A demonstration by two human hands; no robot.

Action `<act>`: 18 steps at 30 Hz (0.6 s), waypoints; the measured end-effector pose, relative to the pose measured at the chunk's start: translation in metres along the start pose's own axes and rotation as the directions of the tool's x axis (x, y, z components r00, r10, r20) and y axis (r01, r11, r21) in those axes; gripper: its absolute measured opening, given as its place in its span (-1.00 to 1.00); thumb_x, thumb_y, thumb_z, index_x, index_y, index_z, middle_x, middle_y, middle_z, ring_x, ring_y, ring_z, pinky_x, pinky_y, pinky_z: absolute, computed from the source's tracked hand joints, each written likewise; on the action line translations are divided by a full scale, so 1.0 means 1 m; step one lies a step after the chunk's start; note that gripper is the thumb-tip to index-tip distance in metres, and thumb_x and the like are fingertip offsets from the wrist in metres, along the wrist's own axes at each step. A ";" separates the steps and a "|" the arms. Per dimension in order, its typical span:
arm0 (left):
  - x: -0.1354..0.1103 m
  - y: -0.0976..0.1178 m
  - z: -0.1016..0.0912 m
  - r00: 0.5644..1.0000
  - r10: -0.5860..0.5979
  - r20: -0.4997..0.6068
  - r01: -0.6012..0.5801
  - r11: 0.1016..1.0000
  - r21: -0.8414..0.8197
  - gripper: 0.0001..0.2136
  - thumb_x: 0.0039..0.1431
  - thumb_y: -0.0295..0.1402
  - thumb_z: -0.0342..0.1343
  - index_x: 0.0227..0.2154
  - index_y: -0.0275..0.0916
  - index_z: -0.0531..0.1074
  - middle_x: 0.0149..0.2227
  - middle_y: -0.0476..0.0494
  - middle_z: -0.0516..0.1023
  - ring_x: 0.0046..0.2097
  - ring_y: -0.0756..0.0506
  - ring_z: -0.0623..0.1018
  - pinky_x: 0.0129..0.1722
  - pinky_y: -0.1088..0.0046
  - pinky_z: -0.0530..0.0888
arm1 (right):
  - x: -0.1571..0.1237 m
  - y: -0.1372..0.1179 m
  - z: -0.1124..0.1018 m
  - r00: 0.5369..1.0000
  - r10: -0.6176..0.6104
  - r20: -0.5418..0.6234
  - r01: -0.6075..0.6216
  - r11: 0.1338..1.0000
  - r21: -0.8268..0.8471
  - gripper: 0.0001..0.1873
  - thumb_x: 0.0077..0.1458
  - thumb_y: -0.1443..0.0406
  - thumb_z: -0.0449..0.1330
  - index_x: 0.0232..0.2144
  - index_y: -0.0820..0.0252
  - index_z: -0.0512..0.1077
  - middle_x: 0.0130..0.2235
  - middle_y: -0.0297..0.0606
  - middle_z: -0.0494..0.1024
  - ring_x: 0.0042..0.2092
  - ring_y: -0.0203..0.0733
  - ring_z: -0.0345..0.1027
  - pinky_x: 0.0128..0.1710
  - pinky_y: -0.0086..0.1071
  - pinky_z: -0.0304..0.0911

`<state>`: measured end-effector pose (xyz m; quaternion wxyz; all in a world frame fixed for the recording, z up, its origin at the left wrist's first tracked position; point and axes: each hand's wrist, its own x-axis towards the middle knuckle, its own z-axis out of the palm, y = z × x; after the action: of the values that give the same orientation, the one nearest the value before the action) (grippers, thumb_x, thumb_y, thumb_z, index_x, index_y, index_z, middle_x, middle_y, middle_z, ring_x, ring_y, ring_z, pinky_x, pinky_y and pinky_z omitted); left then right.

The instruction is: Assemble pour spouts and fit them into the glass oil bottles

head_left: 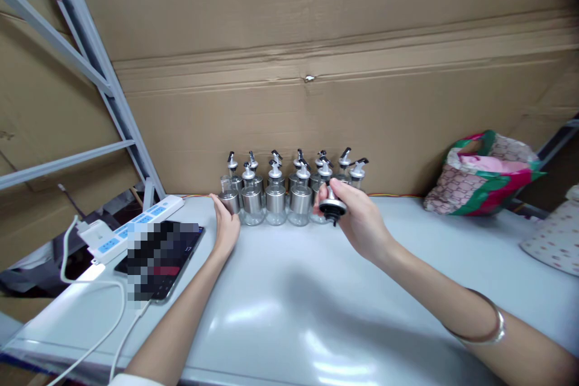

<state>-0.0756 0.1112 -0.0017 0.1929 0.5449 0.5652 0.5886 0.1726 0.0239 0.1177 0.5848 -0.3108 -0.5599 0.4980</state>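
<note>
The person stands at a white table [289, 313] pushed up against a wall of big cardboard sheets [316, 42], and both bare arms reach forward to a cluster of small glass bottles [275, 196] lined up in two rows at the back edge. Each bottle has a steel band around it and most carry a spout on top. The right hand [359, 220], with a silver bangle [492, 327] on its wrist, is closed around a pourer cap [333, 206], pinching it between thumb and fingers. The cap is held just off the table at the right end of the front row, right beside a bottle there. The left hand [226, 226] lies at the other end of the row, fingers loosely curled against the leftmost front bottle [230, 200]. It touches the steel band, but I cannot tell from here whether it really grips it. To the left of that hand a dark phone [158, 256] lies flat on the table, next to a white power strip [136, 224] with a white cable [90, 313] trailing off the front edge. A grey metal shelf frame [90, 54] rises on the left. Well off to the right, a pink and green bag [484, 175] slumps against the cardboard.
</note>
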 end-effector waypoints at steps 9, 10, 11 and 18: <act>-0.003 -0.006 -0.003 0.977 -0.179 0.113 0.170 0.982 0.087 -0.10 -0.05 -0.53 0.07 0.31 -0.47 -0.32 0.38 -0.48 -0.32 0.40 -0.25 -0.20 0.36 0.18 -0.15 | -0.013 0.016 0.004 0.987 -0.008 0.159 0.058 0.948 -0.312 -0.51 0.05 -0.12 0.12 -0.52 0.18 0.41 -0.46 -0.31 0.37 -0.46 -0.29 0.15 -0.40 -0.37 0.14; -0.004 -0.005 -0.003 0.974 -0.195 0.118 0.185 0.978 0.092 -0.11 -0.06 -0.53 0.08 0.30 -0.49 -0.29 0.37 -0.53 -0.28 0.39 -0.28 -0.17 0.35 0.14 -0.13 | -0.014 0.020 0.001 0.988 -0.009 0.153 0.061 0.940 -0.336 -0.53 0.05 -0.11 0.13 -0.50 0.18 0.44 -0.42 -0.30 0.36 -0.44 -0.29 0.17 -0.39 -0.36 0.15; -0.005 -0.003 -0.003 0.971 -0.209 0.119 0.199 0.976 0.093 -0.12 -0.06 -0.53 0.08 0.30 -0.50 -0.27 0.37 -0.56 -0.26 0.39 -0.30 -0.16 0.35 0.12 -0.12 | -0.016 0.025 -0.001 0.991 -0.015 0.136 0.064 0.929 -0.365 -0.54 0.05 -0.09 0.14 -0.48 0.18 0.46 -0.39 -0.29 0.35 -0.42 -0.28 0.19 -0.38 -0.36 0.16; -0.067 0.045 0.012 0.954 0.268 0.135 -0.266 0.963 -0.034 -0.33 0.17 -0.27 -0.01 0.28 -0.26 -0.15 0.36 -0.37 -0.11 0.36 -0.22 0.03 0.30 0.14 0.06 | -0.028 0.056 -0.015 0.984 0.152 0.088 -0.091 0.872 -0.482 -0.65 0.02 0.03 0.18 -0.33 0.21 0.44 -0.62 -0.44 0.28 -0.53 -0.29 0.16 -0.48 -0.39 0.07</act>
<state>-0.0249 0.0470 0.0067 0.1545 0.6544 0.4670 0.5743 0.1769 0.0177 0.0533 0.4223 -0.4480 -0.6794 0.3993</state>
